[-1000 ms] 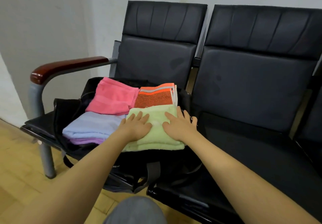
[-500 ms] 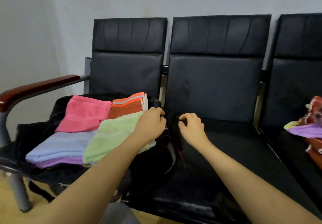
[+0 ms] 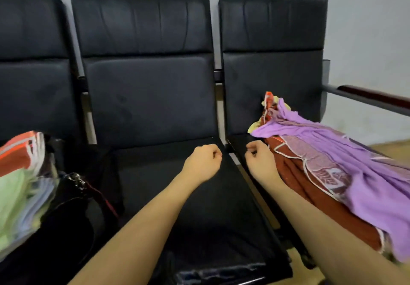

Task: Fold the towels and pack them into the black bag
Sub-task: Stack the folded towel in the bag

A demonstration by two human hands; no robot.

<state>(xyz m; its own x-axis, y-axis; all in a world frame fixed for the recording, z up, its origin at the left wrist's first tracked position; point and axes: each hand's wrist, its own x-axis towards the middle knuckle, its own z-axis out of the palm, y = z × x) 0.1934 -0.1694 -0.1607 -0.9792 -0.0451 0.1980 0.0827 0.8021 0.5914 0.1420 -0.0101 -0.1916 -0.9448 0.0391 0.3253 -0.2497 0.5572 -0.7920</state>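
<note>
Your hands have left the folded towels and swung right: your left hand (image 3: 203,159) hovers over the middle black padded seat (image 3: 199,207), fingers curled on nothing. Your right hand (image 3: 258,157), also fisted and seemingly empty, sits beside the crumpled purple towel (image 3: 346,162) draped over a red one (image 3: 310,185) on the right seat. The black fabric bag (image 3: 73,218) holds the blurred folded stack (image 3: 20,185) at the left seat's edge.
</note>
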